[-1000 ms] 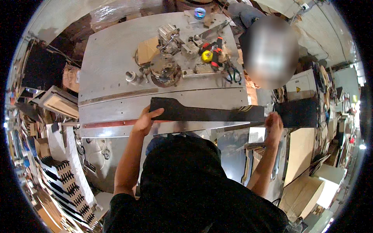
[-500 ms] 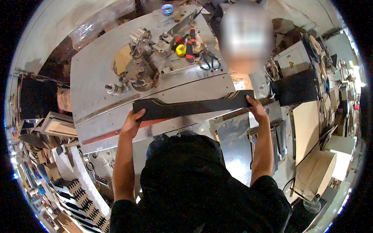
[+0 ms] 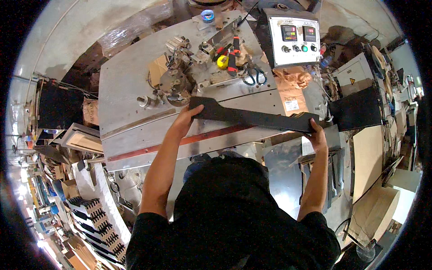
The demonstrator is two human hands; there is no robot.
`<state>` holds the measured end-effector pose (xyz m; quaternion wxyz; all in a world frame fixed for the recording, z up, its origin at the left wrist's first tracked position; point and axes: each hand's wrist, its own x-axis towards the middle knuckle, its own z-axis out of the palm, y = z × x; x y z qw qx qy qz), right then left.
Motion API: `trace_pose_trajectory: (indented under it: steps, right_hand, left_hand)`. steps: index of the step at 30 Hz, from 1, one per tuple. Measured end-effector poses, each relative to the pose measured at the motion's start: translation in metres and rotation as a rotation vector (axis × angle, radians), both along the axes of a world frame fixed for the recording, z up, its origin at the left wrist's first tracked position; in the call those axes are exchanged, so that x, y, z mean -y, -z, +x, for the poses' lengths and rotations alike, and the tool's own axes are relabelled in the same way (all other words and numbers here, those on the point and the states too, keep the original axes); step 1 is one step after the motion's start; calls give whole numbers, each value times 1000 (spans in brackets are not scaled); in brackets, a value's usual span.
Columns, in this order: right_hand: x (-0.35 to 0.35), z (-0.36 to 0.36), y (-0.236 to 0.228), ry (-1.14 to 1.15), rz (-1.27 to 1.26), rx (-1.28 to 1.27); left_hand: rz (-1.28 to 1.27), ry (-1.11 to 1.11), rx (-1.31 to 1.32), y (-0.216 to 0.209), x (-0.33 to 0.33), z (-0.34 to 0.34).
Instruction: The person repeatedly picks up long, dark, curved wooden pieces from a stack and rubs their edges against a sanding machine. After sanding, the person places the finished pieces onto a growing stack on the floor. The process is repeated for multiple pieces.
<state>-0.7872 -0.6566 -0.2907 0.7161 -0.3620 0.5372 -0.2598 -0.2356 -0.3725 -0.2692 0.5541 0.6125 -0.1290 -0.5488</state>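
Note:
A long black board point(image 3: 252, 117) with a shallow cut-out along its upper edge hangs over the front of the grey metal machine table point(image 3: 130, 94). Its left end is higher than its right. My left hand point(image 3: 185, 120) is closed on the left end, thumb on the near face. My right hand point(image 3: 317, 136) grips the right end the same way. Just beyond the left end stands a greasy round metal machine head point(image 3: 174, 83). The fingers behind the board are partly hidden.
Scissors point(image 3: 254, 74), a yellow tape measure point(image 3: 222, 62) and red-black pliers point(image 3: 233, 56) lie on the table. A control panel point(image 3: 294, 42) stands at the back right, near brown paper point(image 3: 292, 92). Black boards point(image 3: 335, 173) lean right of me; striped stacked pieces point(image 3: 96, 220) are at left.
The board has tilted, its left end rising and its right end dropping, and my hands have shifted right with it. The view has moved slightly, and the control panel now shows plainly.

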Motion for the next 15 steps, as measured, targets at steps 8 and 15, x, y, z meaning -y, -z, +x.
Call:
trace_pose_trajectory:
  steps: [8,15]
  right_hand:
    - [-8,-14,-5,83,-45,-52]
    - [-4,-11,-5,29,-33,9]
  left_hand:
    - [62,-75,67,-13,46,-14]
    - [55,-517,-57,25,37,-72]
